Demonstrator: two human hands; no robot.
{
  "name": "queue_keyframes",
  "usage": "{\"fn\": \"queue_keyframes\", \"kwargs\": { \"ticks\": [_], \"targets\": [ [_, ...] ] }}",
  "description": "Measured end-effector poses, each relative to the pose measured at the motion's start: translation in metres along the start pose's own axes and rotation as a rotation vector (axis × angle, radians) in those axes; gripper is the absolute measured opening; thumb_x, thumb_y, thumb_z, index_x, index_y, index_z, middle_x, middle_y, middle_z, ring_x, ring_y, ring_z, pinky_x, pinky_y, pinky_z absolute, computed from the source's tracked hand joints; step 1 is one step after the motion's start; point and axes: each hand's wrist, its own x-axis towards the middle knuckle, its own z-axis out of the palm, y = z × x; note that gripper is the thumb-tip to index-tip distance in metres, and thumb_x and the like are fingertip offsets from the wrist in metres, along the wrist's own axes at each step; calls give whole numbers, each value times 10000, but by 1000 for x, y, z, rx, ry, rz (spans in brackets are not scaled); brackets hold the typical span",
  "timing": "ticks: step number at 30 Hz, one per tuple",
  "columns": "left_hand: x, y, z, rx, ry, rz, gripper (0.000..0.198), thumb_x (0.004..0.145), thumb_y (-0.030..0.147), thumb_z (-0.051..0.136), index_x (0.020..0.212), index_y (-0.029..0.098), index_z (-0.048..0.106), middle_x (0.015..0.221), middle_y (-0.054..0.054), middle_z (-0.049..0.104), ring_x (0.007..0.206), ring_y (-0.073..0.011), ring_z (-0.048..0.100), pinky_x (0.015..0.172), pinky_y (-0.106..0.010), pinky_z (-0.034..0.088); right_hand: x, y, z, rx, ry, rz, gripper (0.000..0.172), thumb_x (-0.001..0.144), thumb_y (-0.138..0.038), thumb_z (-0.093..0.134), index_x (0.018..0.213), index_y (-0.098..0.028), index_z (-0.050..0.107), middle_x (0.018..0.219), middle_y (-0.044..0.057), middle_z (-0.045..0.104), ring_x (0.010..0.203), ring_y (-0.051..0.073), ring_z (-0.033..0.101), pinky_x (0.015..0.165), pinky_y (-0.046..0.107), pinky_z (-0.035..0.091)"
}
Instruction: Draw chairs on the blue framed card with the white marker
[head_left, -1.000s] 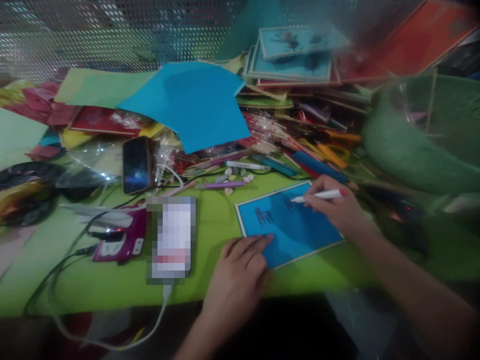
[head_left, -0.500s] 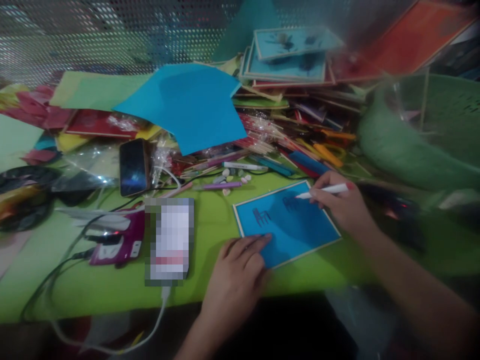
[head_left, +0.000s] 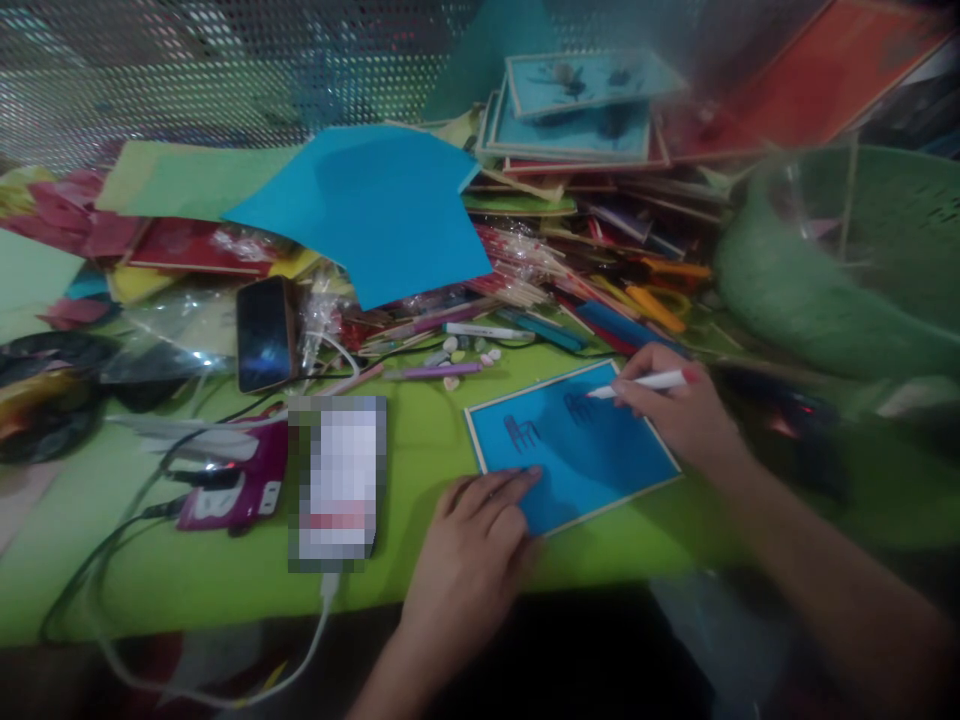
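A blue card with a pale stick border (head_left: 592, 470) lies at a slant near the table's front edge. Two small dark chair-like drawings show on it, one at left (head_left: 522, 433) and one farther right. My right hand (head_left: 667, 400) grips a white marker with a red end (head_left: 651, 381), its tip at the right-hand drawing. Fingers stretched out, my left hand (head_left: 480, 530) rests flat on the card's lower left corner; part of that corner is hidden beneath it.
Left of the card lie a blurred-out phone (head_left: 337, 480) on a white cable, a purple power bank (head_left: 232, 490) and a dark phone (head_left: 266, 335). Behind are a purple pen (head_left: 435, 371), small stones, blue paper (head_left: 375, 210) and stacked framed cards (head_left: 574, 130). A green basket (head_left: 840, 270) stands right.
The marker's tip has shifted slightly to the left at the right-hand drawing, which shows a little more clearly. My left hand stays in place on the card.
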Motion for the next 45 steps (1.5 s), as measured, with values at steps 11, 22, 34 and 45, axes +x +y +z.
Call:
{"fn": "queue_keyframes", "kwargs": {
  "ticks": [11, 22, 34, 45],
  "targets": [
    [0, 0, 1, 9, -1, -2, 177, 1044, 215, 552, 868, 224, 555, 1433, -14, 690, 1233, -266, 658, 1000, -470, 460, -2, 0, -1, -3, -23, -30, 152, 800, -276, 715, 692, -247, 612, 585, -11, 642, 555, 160, 564, 536, 285, 421],
    [0, 0, -1, 14, -6, 6, 179, 1035, 195, 555, 859, 225, 557, 1437, -14, 686, 1228, -265, 657, 997, -464, 459, -2, -2, 0, 29, -47, -22, 137, 790, -246, 718, 685, -237, 630, 585, -9, 654, 539, 152, 566, 530, 277, 422],
    [0, 0, 1, 3, 1, 2, 176, 1052, 217, 543, 877, 229, 538, 1443, 9, 682, 1230, -260, 656, 1007, -458, 443, -1, 1, 0, 34, -38, -24, 138, 793, -267, 710, 695, -230, 621, 581, -9, 658, 533, 145, 564, 526, 266, 415],
    [0, 0, 0, 7, 3, 1, 167, 1030, 189, 565, 868, 227, 556, 1447, 0, 680, 1238, -260, 651, 1004, -459, 455, 0, 3, -1, -31, 3, -35, 131, 816, -277, 698, 716, -237, 624, 623, -5, 661, 576, 155, 572, 543, 273, 414]
  ]
}}
